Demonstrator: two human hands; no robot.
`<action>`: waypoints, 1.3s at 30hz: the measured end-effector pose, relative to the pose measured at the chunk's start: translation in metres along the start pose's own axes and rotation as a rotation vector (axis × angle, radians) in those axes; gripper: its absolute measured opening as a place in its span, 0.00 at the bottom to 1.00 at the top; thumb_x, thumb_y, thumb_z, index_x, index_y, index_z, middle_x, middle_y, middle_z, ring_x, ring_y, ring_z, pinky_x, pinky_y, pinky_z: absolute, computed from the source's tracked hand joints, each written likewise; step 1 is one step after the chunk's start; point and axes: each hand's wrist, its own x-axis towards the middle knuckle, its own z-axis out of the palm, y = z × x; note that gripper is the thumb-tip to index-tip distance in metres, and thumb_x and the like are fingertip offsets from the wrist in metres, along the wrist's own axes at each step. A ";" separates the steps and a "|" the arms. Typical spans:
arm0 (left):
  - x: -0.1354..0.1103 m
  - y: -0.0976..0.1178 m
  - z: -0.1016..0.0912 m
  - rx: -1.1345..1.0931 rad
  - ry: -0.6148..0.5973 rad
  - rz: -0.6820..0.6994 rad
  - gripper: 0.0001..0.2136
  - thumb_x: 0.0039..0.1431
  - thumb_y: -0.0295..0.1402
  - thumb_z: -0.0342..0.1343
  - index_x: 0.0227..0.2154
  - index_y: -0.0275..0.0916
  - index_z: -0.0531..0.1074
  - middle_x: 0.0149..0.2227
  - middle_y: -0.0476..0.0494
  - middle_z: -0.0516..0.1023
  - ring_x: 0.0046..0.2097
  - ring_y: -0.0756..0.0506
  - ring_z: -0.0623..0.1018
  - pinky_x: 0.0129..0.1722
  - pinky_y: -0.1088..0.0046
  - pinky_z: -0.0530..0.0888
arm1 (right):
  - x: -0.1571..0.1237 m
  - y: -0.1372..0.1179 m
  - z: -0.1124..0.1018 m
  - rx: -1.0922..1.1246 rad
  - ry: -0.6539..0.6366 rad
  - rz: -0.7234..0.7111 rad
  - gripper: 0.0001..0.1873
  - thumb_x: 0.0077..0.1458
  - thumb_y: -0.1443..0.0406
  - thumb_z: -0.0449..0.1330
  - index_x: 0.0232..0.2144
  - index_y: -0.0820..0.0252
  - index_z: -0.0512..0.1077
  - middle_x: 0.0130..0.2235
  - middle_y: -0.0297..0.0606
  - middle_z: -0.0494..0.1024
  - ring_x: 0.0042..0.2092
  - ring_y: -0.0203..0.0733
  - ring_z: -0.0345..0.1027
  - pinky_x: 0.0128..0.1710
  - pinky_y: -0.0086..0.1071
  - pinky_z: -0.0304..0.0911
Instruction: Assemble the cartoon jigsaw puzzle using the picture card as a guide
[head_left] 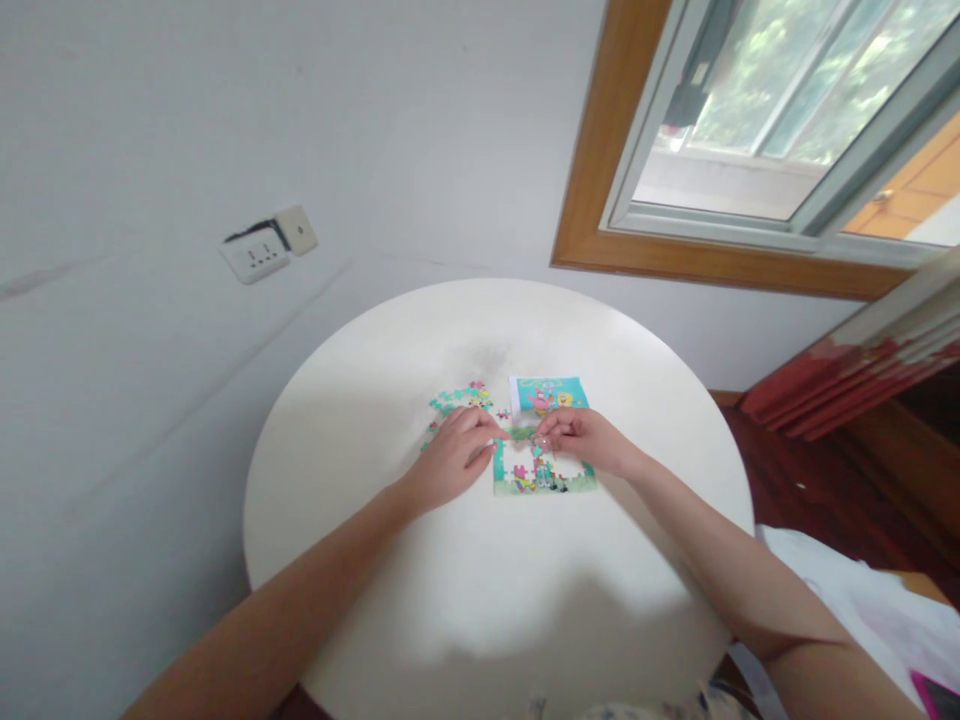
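A partly assembled jigsaw puzzle [544, 486] lies on the white table, its border and a middle strip joined around bare gaps. My right hand [589, 438] is over its upper right part, thumb and fingers pinched on a small puzzle piece [541, 443]. At the upper left edge is my left hand [456, 452], index finger stretched onto the puzzle and thumb apart from it, with no piece visible in it. Loose puzzle pieces [454, 400] lie in a heap beyond my left hand, which partly hides them. Behind the puzzle is a colourful picture sheet [553, 393], partly covered by my right hand.
The round white table [495, 590] stands against a white wall with a socket [259, 255]. A wood-framed window [720, 262] is at the upper right, with a red and pale curtain [847, 370] beside it. White cloth [847, 600] lies right of the table.
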 end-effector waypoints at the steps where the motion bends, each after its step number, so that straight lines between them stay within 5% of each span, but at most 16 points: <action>1: 0.000 0.004 0.002 -0.014 -0.010 0.002 0.11 0.62 0.26 0.49 0.44 0.42 0.73 0.43 0.43 0.71 0.48 0.43 0.68 0.50 0.63 0.65 | 0.000 0.000 0.000 0.015 0.004 0.003 0.14 0.50 0.57 0.64 0.33 0.62 0.74 0.26 0.33 0.77 0.27 0.33 0.67 0.29 0.27 0.59; 6: 0.000 0.019 0.007 -0.041 -0.057 -0.003 0.10 0.61 0.28 0.52 0.44 0.43 0.73 0.43 0.44 0.71 0.48 0.43 0.68 0.51 0.63 0.64 | 0.002 0.002 0.004 0.069 0.000 0.023 0.13 0.49 0.58 0.65 0.32 0.62 0.73 0.25 0.32 0.76 0.26 0.33 0.66 0.29 0.28 0.59; 15: 0.004 0.023 0.018 -0.125 0.041 -0.084 0.02 0.59 0.31 0.57 0.34 0.41 0.74 0.40 0.46 0.72 0.45 0.44 0.70 0.48 0.66 0.65 | 0.002 0.007 0.016 0.096 -0.028 0.019 0.13 0.48 0.58 0.64 0.31 0.62 0.69 0.23 0.28 0.71 0.24 0.30 0.61 0.26 0.25 0.54; 28: 0.006 0.008 0.019 -0.189 0.126 -0.175 0.06 0.63 0.34 0.51 0.34 0.40 0.73 0.38 0.45 0.72 0.44 0.45 0.71 0.47 0.67 0.67 | -0.002 -0.003 0.013 -0.249 0.009 -0.092 0.14 0.56 0.60 0.58 0.33 0.64 0.79 0.26 0.34 0.76 0.26 0.32 0.58 0.27 0.27 0.52; 39: 0.006 0.005 0.018 -0.134 0.111 -0.152 0.07 0.62 0.34 0.52 0.33 0.40 0.73 0.38 0.45 0.73 0.44 0.45 0.71 0.47 0.66 0.66 | -0.008 -0.011 0.015 -0.501 -0.136 -0.401 0.12 0.60 0.67 0.55 0.38 0.61 0.79 0.31 0.39 0.74 0.34 0.36 0.64 0.34 0.28 0.60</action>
